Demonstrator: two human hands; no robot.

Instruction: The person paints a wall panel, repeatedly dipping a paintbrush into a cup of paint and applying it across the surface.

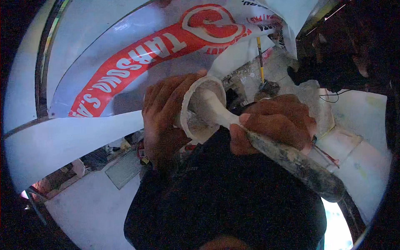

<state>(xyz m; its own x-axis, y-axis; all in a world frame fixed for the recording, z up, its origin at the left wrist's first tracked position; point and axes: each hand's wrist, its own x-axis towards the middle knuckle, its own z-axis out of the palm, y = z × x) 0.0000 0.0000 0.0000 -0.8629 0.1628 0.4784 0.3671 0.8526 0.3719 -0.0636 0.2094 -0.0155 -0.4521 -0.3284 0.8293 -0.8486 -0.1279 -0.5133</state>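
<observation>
Two bare hands, one bowl and one pestle are at the middle of the view. The left hand [166,110] is wrapped around the outside of the pale bowl [200,132], its fingers bent and lying close together, with some tips up near the rim; what the far side of the grip does is hidden. The bowl is tilted, its mouth facing right. The right hand [275,123] is closed around the pestle [293,160], thumb and forefinger pressing the handle near the narrow neck and the other fingers curled in. The pestle's pale head is inside the bowl, and its thick grey handle slants down to the right, in front of the person's dark shirt [225,196]. Beyond the hands are one white banner [112,89] with a red band, one yellow pole [261,58] and one thin black cable [333,96].
</observation>
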